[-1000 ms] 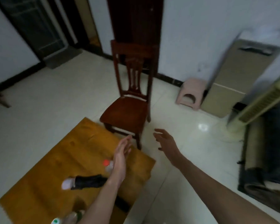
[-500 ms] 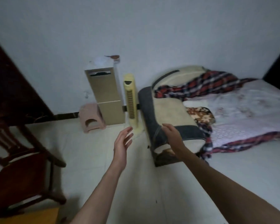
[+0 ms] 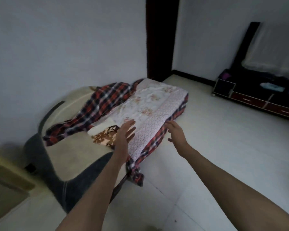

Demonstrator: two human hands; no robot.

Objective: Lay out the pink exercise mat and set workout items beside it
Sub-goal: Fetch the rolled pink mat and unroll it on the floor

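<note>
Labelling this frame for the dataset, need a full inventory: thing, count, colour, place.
floral quilt: 1, pale pink and white, spread on the low bedding pile, centre
plaid blanket: 1, red, navy and white, bunched left of the quilt and showing along its near edge
patterned cloth: 1, brown and cream, beside the quilt's near left corner
cushion: 1, cream with dark grey edging, on the floor at left
low cabinet: 1, black with dark red drawers, against the right wall
door frame: 1, dark brown, back centre
floor: pale tiles
left hand: 1, open, over the quilt
right hand: 1, open, at the quilt's near edge
</note>
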